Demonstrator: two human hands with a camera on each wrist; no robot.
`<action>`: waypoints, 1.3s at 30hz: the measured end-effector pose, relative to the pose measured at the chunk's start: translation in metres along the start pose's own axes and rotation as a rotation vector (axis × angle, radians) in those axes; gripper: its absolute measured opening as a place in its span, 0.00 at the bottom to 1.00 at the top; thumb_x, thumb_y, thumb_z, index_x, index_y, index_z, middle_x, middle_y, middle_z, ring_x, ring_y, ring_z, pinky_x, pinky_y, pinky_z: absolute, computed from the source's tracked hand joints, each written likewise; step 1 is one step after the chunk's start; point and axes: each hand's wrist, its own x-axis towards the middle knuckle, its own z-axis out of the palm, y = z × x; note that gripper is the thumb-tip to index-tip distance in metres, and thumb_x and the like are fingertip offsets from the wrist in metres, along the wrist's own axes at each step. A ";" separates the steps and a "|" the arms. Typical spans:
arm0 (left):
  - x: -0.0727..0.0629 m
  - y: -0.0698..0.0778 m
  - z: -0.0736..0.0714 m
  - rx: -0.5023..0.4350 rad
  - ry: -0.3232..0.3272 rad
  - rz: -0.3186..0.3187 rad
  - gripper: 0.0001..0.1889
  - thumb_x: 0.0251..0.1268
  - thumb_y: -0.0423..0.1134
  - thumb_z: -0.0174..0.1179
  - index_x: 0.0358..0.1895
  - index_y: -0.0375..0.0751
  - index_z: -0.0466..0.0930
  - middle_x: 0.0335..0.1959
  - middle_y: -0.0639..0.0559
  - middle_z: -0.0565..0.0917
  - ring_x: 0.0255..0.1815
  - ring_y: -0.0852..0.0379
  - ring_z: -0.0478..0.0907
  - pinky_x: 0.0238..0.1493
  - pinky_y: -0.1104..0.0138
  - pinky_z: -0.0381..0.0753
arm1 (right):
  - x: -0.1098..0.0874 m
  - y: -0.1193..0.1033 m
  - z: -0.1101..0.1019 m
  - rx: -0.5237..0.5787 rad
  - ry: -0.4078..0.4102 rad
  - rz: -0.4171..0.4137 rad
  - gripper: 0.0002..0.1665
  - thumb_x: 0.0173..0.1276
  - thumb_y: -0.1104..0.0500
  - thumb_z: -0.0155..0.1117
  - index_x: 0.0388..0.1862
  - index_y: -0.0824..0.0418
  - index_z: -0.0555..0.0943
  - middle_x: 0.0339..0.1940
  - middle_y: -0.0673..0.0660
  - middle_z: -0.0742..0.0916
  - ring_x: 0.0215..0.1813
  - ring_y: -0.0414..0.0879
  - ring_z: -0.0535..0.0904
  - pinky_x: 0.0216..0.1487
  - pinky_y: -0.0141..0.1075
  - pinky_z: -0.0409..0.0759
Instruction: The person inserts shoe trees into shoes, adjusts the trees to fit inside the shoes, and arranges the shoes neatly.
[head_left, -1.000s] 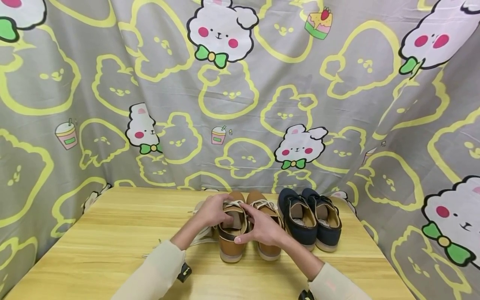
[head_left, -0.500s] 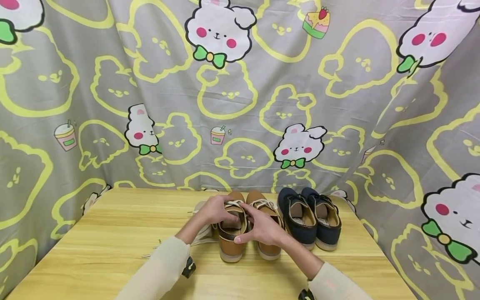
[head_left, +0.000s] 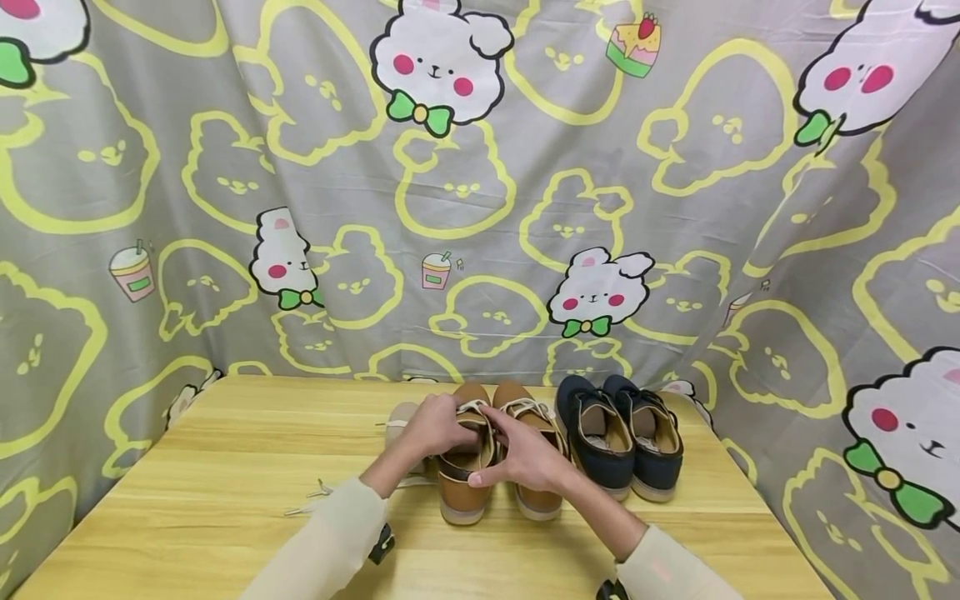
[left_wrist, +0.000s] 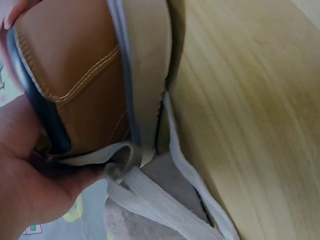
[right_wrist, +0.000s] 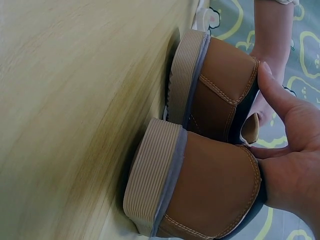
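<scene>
Two brown lace-up shoes stand side by side on the table, toes away from me. My left hand [head_left: 438, 427] reaches over the collar of the left brown shoe [head_left: 462, 498], its thumb inside the opening and its fingers near the laces. On the same shoe, my right hand [head_left: 528, 457] holds the collar, thumb at the heel edge and fingers along the right side. The right brown shoe [right_wrist: 210, 180] sits below my right hand [right_wrist: 300, 150]. A grey shoe [head_left: 399, 417] with pale laces [left_wrist: 165, 200] lies partly hidden beyond my left forearm.
A pair of navy shoes [head_left: 611, 471] stands just right of the brown pair. Loose lace ends [head_left: 307, 504] lie on the wooden table [head_left: 225, 467] at left. A patterned grey curtain [head_left: 480, 317] hangs close behind and around the table.
My left hand has shifted slightly right, its thumb further into the left brown shoe and more of the grey shoe showing. The right hand and the shoes have stayed put.
</scene>
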 end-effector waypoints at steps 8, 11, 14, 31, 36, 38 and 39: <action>-0.001 0.001 0.007 0.090 0.085 -0.005 0.14 0.42 0.44 0.78 0.28 0.45 0.82 0.18 0.56 0.79 0.19 0.61 0.72 0.22 0.68 0.72 | 0.001 -0.001 0.000 -0.016 0.007 -0.004 0.66 0.54 0.41 0.82 0.84 0.54 0.54 0.82 0.59 0.63 0.77 0.60 0.68 0.71 0.53 0.73; 0.000 0.001 0.008 0.106 0.099 -0.008 0.15 0.42 0.45 0.79 0.26 0.45 0.81 0.16 0.56 0.78 0.18 0.61 0.71 0.21 0.69 0.71 | 0.002 -0.001 -0.001 -0.021 0.012 0.000 0.66 0.54 0.41 0.82 0.84 0.54 0.54 0.82 0.59 0.64 0.77 0.60 0.68 0.71 0.53 0.73; 0.001 0.002 0.007 0.119 0.103 -0.021 0.15 0.42 0.46 0.79 0.24 0.46 0.80 0.14 0.57 0.76 0.16 0.61 0.70 0.20 0.69 0.70 | 0.001 -0.002 -0.001 -0.020 0.012 0.003 0.66 0.54 0.41 0.82 0.84 0.54 0.54 0.82 0.60 0.64 0.77 0.61 0.67 0.71 0.53 0.72; -0.005 0.001 -0.003 0.041 0.041 -0.001 0.14 0.45 0.37 0.80 0.31 0.42 0.83 0.21 0.53 0.82 0.23 0.58 0.75 0.26 0.66 0.75 | 0.001 -0.001 0.000 0.019 -0.007 0.003 0.65 0.55 0.43 0.82 0.84 0.54 0.54 0.83 0.58 0.62 0.78 0.61 0.66 0.72 0.52 0.72; -0.006 -0.008 -0.014 -0.016 -0.067 0.019 0.13 0.45 0.29 0.78 0.33 0.44 0.84 0.26 0.54 0.83 0.28 0.57 0.75 0.31 0.64 0.76 | 0.001 -0.001 0.001 0.021 -0.010 0.008 0.65 0.54 0.43 0.82 0.84 0.54 0.55 0.83 0.59 0.62 0.78 0.62 0.65 0.72 0.54 0.71; -0.004 -0.011 -0.014 -0.022 -0.068 0.042 0.14 0.46 0.27 0.77 0.34 0.45 0.85 0.27 0.54 0.84 0.28 0.57 0.75 0.32 0.64 0.76 | 0.002 -0.001 0.000 0.017 -0.008 0.006 0.65 0.54 0.43 0.82 0.84 0.53 0.55 0.83 0.59 0.62 0.78 0.61 0.65 0.73 0.54 0.70; -0.004 -0.012 -0.014 -0.021 -0.064 0.046 0.13 0.46 0.27 0.77 0.34 0.45 0.85 0.27 0.54 0.84 0.28 0.57 0.75 0.32 0.63 0.76 | 0.002 0.000 0.000 0.014 -0.008 0.006 0.65 0.54 0.42 0.82 0.84 0.53 0.55 0.83 0.59 0.62 0.78 0.61 0.65 0.73 0.53 0.70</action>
